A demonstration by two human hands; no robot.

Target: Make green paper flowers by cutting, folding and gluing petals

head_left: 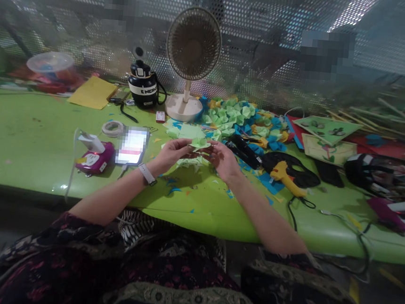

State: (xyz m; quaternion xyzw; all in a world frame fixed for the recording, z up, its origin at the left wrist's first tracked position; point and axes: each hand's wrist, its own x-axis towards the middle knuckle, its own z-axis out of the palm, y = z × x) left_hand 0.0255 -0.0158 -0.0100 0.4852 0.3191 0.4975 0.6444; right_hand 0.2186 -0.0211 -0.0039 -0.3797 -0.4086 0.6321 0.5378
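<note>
Both hands meet just above the green surface near the middle of the view, and between them sits a small folded piece of light green paper. The left hand comes in from 7 o'clock, with a pale watch on its wrist; its grip is closed down on the left edge of the paper, fingertips pinched. The right hand comes in from 5 o'clock and pinches the right edge of the same paper, its grip likewise nearly closed. The paper is held clear of the surface, with a few more folded green pieces lying directly beneath it.

At 12 o'clock from the hands stands a small desk fan on a white base, and a black bottle stands just beside it toward 11 o'clock. A heap of folded green and blue paper shapes lies toward 1 o'clock. At 3 o'clock, near the right hand, lies a yellow glue gun with a black cord, and a black tool lies between it and the hand. At 9 o'clock is a phone, then a pink device farther out, with a roll of tape toward 10 o'clock. A yellow sheet lies well apart toward 10 o'clock.
</note>
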